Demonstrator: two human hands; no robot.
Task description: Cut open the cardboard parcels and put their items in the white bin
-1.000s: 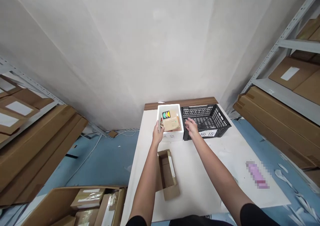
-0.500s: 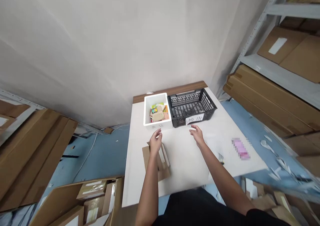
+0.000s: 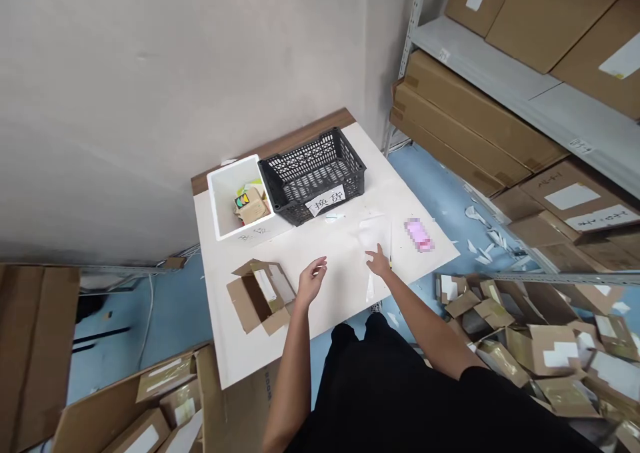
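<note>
My left hand (image 3: 312,280) hovers over the white table (image 3: 340,286), its fingers loosely bent and apart with nothing between them. To its left lies an opened cardboard box (image 3: 250,299) with its flaps up and a white label on one flap. My right hand (image 3: 379,261) reaches over a clear plastic bag (image 3: 373,229), fingers apart; whether the fingertips touch the plastic I cannot tell. At the back stand a white foam bin (image 3: 216,206) with small packets (image 3: 253,206) in it and a black plastic crate (image 3: 313,179) with a handwritten label.
A pixelated pink item (image 3: 419,235) lies near the table's right side. Shelving with cartons (image 3: 465,119) rises at right, above a heap of opened boxes (image 3: 545,346) on the floor. At lower left is a large carton (image 3: 85,413) holding smaller boxes.
My view has turned to the right and down. My right hand has gone from in front of the black crate to the clear plastic, and my left hand has moved off the cardboard box to its right.
</note>
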